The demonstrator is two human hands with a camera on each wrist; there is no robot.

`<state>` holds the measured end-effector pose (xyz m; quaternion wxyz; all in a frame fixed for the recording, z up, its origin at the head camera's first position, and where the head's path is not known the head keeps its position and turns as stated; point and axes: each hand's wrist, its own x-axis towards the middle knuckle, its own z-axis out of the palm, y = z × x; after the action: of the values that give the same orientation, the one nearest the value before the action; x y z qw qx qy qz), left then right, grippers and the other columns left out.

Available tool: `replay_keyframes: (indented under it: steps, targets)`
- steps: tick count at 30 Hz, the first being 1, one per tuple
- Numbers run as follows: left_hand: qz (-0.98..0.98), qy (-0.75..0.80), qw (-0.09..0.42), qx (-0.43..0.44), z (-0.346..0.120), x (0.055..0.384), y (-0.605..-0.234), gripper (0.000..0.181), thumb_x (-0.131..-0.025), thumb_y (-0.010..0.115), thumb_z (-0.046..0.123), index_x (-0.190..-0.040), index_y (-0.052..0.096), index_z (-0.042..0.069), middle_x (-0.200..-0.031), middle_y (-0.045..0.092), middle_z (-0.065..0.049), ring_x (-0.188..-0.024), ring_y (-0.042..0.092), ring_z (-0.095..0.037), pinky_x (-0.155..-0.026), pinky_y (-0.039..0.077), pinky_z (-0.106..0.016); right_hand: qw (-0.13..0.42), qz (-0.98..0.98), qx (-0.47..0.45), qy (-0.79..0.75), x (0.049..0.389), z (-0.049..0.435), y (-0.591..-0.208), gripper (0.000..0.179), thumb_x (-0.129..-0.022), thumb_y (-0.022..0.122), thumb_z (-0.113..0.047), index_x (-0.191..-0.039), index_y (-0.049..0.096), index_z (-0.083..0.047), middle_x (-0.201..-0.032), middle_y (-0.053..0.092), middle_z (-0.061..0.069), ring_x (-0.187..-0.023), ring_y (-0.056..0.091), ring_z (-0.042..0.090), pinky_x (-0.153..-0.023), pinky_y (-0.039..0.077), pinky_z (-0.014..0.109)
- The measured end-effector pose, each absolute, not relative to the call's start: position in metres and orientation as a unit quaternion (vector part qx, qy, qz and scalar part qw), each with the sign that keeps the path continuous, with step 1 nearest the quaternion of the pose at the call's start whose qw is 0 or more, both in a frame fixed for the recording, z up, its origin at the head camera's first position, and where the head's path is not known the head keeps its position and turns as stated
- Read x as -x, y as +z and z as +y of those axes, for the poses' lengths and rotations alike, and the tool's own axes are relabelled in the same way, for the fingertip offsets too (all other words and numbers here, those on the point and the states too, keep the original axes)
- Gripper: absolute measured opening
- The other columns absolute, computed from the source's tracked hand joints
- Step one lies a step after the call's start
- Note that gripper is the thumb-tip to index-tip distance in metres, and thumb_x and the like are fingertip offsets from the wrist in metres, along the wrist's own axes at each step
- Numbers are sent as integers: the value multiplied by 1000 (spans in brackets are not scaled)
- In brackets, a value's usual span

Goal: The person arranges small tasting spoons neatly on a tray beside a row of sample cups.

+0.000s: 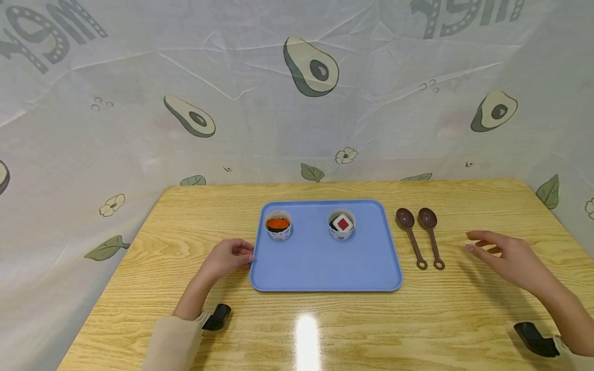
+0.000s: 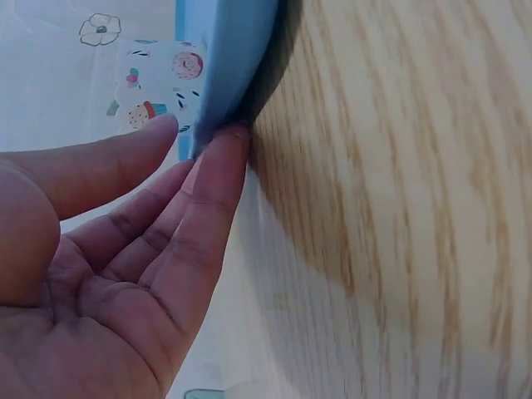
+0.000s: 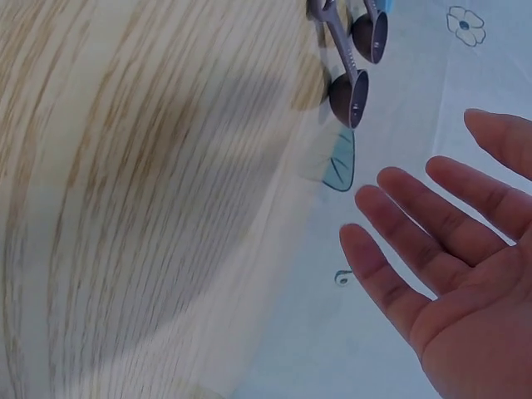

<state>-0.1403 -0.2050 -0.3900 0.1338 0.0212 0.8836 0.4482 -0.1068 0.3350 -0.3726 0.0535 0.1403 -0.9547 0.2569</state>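
A blue tray (image 1: 325, 273) lies on the wooden table. At its left edge is my left hand (image 1: 232, 257). In the left wrist view this hand (image 2: 158, 241) has its fingertips (image 2: 226, 145) right at the tray's side (image 2: 237, 66), with the thumb held apart from the fingers. Two brown spoons, one nearer the tray (image 1: 412, 234) and one farther right (image 1: 431, 232), lie side by side to the tray's right. Past them hovers my right hand (image 1: 510, 257), holding nothing, its fingers spread loosely in the right wrist view.
Two patterned paper cups stand on the tray's back half. The left cup (image 1: 280, 235) contains an orange-topped sushi piece (image 1: 278, 223); the other cup (image 1: 341, 235) contains a white piece (image 1: 343, 223) with a red diamond. Behind the table hangs a white avocado-print cloth (image 1: 260, 139).
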Motion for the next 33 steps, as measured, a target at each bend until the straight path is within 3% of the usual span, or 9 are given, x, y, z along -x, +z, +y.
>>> replay_keyframes:
  steps: [4,7,11,16,23,33]
  targets:
    - [873,466,143,-4,-203,141,-389,21,-85,61,-2,-103,58,-12,-82,61,-11,-72,60,-18,-66,56,-31,73,-949,-163,260,108,334,-373,30,-88,61,-10,-112,59,7,-101,62,23,-78,57,0,-57,53,25]
    - [862,484,152,6,-202,141,-389,22,-85,59,-5,-104,56,-14,-82,60,-14,-71,61,-17,-66,56,-31,61,-943,-164,283,110,334,-372,29,-88,61,-8,-111,59,8,-99,63,22,-77,50,-12,-56,51,18]
    - [857,490,157,9,-202,141,-390,22,-85,59,-5,-105,55,-15,-83,60,-15,-69,61,-16,-65,56,-30,9,-937,-137,322,113,335,-369,33,-91,57,-9,-116,54,11,-99,63,22,-77,53,-10,-57,52,21]
    - [859,487,159,10,-201,142,-391,21,-85,58,-6,-105,55,-14,-82,59,-15,-69,61,-16,-65,56,-30,-42,-920,-110,374,117,333,-367,37,-94,52,-10,-120,48,15,-101,61,25,-77,61,3,-62,55,27]
    - [858,487,163,12,-202,143,-393,21,-86,58,-5,-105,55,-14,-82,59,-14,-69,61,-16,-65,56,-31,-115,-889,-42,440,127,330,-365,49,-94,52,-23,-124,43,14,-105,61,23,-82,64,15,-70,56,33]
    - [857,488,164,17,-202,144,-393,21,-86,57,-6,-105,55,-13,-83,59,-14,-68,61,-16,-65,56,-30,-166,-840,-17,517,143,324,-374,43,-95,50,-12,-121,40,21,-99,64,14,-80,63,18,-73,56,35]
